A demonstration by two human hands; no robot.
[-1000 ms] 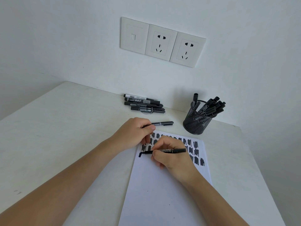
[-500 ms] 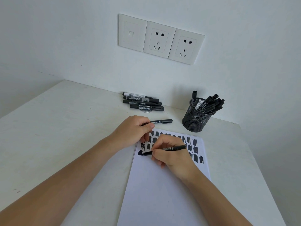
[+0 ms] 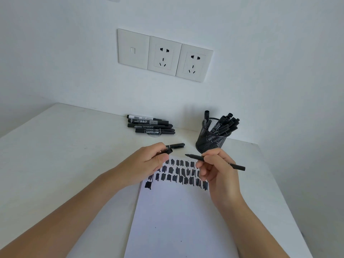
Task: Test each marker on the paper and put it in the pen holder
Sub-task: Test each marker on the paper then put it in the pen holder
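Note:
My right hand (image 3: pixel 218 170) pinches an uncapped black marker (image 3: pixel 238 166) above the paper, its tip pointing left. My left hand (image 3: pixel 149 162) holds that marker's black cap (image 3: pixel 169 151) between thumb and fingers, a short gap from the tip. The white paper (image 3: pixel 178 216) lies under both hands and carries rows of black test scribbles (image 3: pixel 178 174) along its top. A black mesh pen holder (image 3: pixel 212 138) with several markers stands behind my right hand. Another black marker (image 3: pixel 176 145) lies on the table just beyond my left hand.
A pile of several black markers (image 3: pixel 150 125) lies near the wall, left of the holder. Wall sockets (image 3: pixel 164 54) sit above it. The white table (image 3: pixel 55 149) ends close to the right of the paper, at about (image 3: pixel 279 183).
My right hand has lifted the marker off the paper and turned it level. A fresh scribble shows at the lower left of the rows. My left hand now shows the cap.

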